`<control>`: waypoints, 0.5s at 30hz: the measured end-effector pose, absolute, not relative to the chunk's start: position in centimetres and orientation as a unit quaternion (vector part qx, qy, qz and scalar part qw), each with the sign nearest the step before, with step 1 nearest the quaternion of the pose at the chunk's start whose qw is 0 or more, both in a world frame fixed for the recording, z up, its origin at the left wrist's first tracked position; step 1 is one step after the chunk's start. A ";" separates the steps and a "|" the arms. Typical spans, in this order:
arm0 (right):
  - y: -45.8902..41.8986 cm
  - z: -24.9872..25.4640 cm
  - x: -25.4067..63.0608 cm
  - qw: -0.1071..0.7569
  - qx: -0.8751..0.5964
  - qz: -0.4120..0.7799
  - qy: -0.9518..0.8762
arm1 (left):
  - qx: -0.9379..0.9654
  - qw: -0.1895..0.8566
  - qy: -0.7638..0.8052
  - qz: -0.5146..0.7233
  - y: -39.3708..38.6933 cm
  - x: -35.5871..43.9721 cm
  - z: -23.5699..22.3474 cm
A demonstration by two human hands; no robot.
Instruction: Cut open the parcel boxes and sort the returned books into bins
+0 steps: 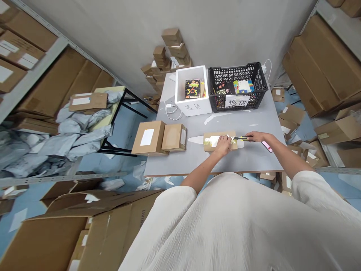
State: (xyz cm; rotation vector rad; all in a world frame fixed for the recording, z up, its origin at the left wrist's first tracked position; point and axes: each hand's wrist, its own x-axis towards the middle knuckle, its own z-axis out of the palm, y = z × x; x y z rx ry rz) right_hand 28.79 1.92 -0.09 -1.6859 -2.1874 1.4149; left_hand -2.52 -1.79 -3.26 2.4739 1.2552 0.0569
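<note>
A small cardboard box (207, 146) with a white label and shiny tape lies on the grey table in front of me. My left hand (222, 145) rests on its top near the right end, fingers laid over the label. A yellow and black box cutter (241, 139) is in my right hand (255, 136), closed round its handle. The cutter's tip points left and meets the right end of the box. Beside my right wrist lies a phone with a pink screen (267, 146), partly covered by the forearm.
Two closed cartons (149, 139) stand on the table's left. A white foam bin (193, 107) and black crate (239, 101), both holding books, stand at the back. Boxes (172, 56) are stacked behind. A large open carton (113, 233) sits left of me; grey parcels (62, 145) lie beyond.
</note>
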 end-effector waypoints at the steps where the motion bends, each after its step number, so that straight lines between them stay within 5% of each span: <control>1: 1.9 0.0 29.0 0.000 -0.533 0.467 -0.706 | 0.876 0.184 0.446 0.018 -1.8 -2.5 -3.3; 15: 2.1 -1.1 27.2 -0.033 -0.561 0.422 -0.712 | 0.884 0.155 0.442 0.013 -2.1 -2.4 -3.1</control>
